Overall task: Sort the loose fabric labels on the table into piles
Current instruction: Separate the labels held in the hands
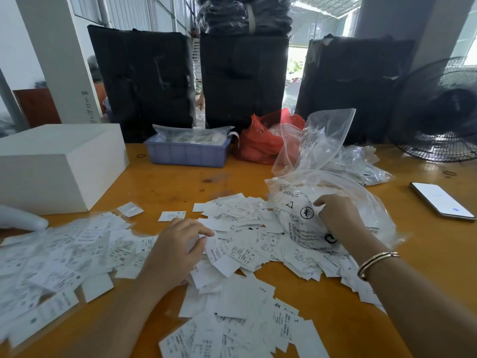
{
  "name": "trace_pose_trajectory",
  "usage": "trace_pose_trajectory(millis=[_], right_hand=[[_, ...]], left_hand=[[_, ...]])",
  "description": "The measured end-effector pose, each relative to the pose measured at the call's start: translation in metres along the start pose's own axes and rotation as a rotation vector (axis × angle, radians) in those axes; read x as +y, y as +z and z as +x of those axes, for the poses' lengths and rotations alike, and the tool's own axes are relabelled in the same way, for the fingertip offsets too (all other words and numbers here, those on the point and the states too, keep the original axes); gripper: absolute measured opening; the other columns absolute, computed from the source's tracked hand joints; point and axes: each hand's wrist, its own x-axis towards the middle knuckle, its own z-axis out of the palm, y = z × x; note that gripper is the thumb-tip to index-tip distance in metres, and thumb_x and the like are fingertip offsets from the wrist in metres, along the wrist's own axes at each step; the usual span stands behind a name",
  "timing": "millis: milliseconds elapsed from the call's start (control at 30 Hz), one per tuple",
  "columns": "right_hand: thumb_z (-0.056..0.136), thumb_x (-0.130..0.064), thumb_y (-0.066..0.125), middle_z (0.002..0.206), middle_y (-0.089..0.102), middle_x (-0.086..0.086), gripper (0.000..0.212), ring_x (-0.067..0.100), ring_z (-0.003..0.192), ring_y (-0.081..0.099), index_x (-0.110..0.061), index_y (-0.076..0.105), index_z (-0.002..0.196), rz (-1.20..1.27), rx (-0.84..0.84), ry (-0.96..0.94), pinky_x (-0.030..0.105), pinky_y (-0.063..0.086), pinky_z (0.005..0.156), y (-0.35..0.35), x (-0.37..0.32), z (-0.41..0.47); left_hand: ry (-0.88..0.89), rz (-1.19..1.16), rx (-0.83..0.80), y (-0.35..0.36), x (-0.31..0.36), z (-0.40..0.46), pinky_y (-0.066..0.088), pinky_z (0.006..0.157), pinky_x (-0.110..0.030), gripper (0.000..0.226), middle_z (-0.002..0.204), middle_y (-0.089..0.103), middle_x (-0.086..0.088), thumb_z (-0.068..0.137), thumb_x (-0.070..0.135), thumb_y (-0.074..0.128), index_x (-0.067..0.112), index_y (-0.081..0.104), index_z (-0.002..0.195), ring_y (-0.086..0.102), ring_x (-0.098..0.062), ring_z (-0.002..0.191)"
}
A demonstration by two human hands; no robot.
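White fabric labels [240, 244] with black print lie scattered over the middle of the orange wooden table [167, 184], with more spread to the left [59, 257] and near the front edge [232, 321]. My left hand [178, 249] rests on the heap with its fingers curled, pinching a few labels between thumb and fingertips. My right hand [338, 215], with a gold bangle on the wrist, grips a clear printed plastic bag [304, 210] lying on the right side of the heap. The labels beneath the bag are partly hidden.
A white box [59, 164] stands at the left. At the back sit a blue tray [185, 151] of bagged labels, a red plastic bag [260, 140] and more clear bags [356, 161]. A phone [442, 200] lies at right, a black fan [438, 112] behind it.
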Motion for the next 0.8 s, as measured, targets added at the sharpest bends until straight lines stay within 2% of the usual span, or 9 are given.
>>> trace_pose_trajectory(millis=[167, 300, 367, 500, 567, 600, 700, 733, 800], right_hand=[[0.090, -0.008, 0.055, 0.102, 0.072, 0.003, 0.024, 0.018, 0.073, 0.061, -0.016, 0.071, 0.106, 0.203, 0.318, -0.151, 0.029, 0.050, 0.063, -0.010, -0.004, -0.011], [0.090, -0.008, 0.060, 0.094, 0.069, -0.009, 0.021, 0.004, 0.081, 0.059, -0.017, 0.071, 0.105, 0.425, 0.355, -0.403, 0.006, 0.040, 0.070, -0.015, -0.038, -0.032], [0.088, -0.005, 0.062, 0.094, 0.067, -0.012, 0.023, -0.002, 0.079, 0.059, -0.020, 0.070, 0.103, 0.543, 0.279, -0.478, 0.004, 0.043, 0.073, -0.011, -0.058, -0.048], [0.087, -0.001, 0.061, 0.082, 0.071, -0.006, 0.032, 0.010, 0.071, 0.063, -0.032, 0.064, 0.095, 0.892, -0.138, -0.394, 0.025, 0.054, 0.068, 0.007, -0.091, -0.081], [0.087, 0.000, 0.061, 0.080, 0.072, -0.006, 0.031, 0.007, 0.070, 0.064, -0.030, 0.064, 0.096, 1.054, -0.353, -0.316, 0.021, 0.054, 0.066, 0.019, -0.101, -0.091], [0.087, 0.001, 0.061, 0.077, 0.072, -0.007, 0.030, 0.005, 0.068, 0.065, -0.027, 0.065, 0.096, 1.103, -0.409, -0.292, 0.018, 0.053, 0.065, 0.025, -0.104, -0.094], [0.086, 0.006, 0.060, 0.072, 0.072, -0.007, 0.030, 0.004, 0.066, 0.065, -0.022, 0.066, 0.095, 1.157, -0.462, -0.239, 0.015, 0.051, 0.064, 0.037, -0.107, -0.098], [0.085, 0.007, 0.060, 0.072, 0.072, -0.007, 0.031, 0.004, 0.066, 0.065, -0.022, 0.066, 0.094, 1.157, -0.464, -0.227, 0.015, 0.050, 0.064, 0.040, -0.107, -0.098], [0.085, 0.007, 0.060, 0.074, 0.071, -0.006, 0.031, 0.003, 0.069, 0.065, -0.022, 0.067, 0.093, 1.149, -0.472, -0.207, 0.014, 0.050, 0.065, 0.043, -0.107, -0.098]], left_hand=[[0.003, -0.028, 0.025, -0.002, 0.005, 0.001, 0.031, 0.084, -0.012, 0.017, 0.094, 0.057, 0.020, 0.086, 0.005, 0.064, 0.019, 0.070, 0.093, 0.049, -0.002, 0.095], [-0.047, -0.112, 0.040, 0.000, 0.007, 0.002, 0.032, 0.082, -0.009, 0.019, 0.097, 0.045, 0.038, 0.088, 0.009, 0.063, 0.025, 0.068, 0.096, 0.040, 0.022, 0.100], [-0.062, -0.137, 0.034, 0.000, 0.008, 0.001, 0.033, 0.083, -0.012, 0.022, 0.098, 0.044, 0.039, 0.089, 0.012, 0.062, 0.032, 0.064, 0.096, 0.039, 0.024, 0.100], [-0.157, -0.227, 0.053, 0.000, 0.010, 0.003, 0.038, 0.081, -0.016, 0.020, 0.101, 0.051, 0.032, 0.092, 0.021, 0.058, 0.040, 0.056, 0.100, 0.048, 0.011, 0.098], [-0.234, -0.367, 0.050, -0.002, 0.011, 0.004, 0.040, 0.073, -0.009, 0.012, 0.103, 0.058, 0.028, 0.092, 0.037, 0.053, 0.040, 0.056, 0.104, 0.053, 0.010, 0.097], [-0.269, -0.445, 0.037, -0.004, 0.012, 0.005, 0.042, 0.070, -0.008, 0.019, 0.103, 0.060, 0.025, 0.089, 0.047, 0.050, 0.040, 0.056, 0.106, 0.054, 0.010, 0.095], [-0.321, -0.596, -0.013, -0.005, 0.012, 0.005, 0.045, 0.072, -0.010, 0.038, 0.100, 0.066, 0.018, 0.078, 0.065, 0.050, 0.040, 0.059, 0.106, 0.058, 0.005, 0.091], [-0.326, -0.594, -0.016, -0.004, 0.012, 0.005, 0.047, 0.071, -0.012, 0.034, 0.096, 0.067, 0.016, 0.080, 0.063, 0.057, 0.039, 0.061, 0.103, 0.060, 0.003, 0.088], [-0.321, -0.545, 0.013, 0.000, 0.012, 0.006, 0.048, 0.066, -0.010, 0.010, 0.084, 0.069, 0.012, 0.085, 0.038, 0.066, 0.035, 0.065, 0.094, 0.062, 0.000, 0.082]])
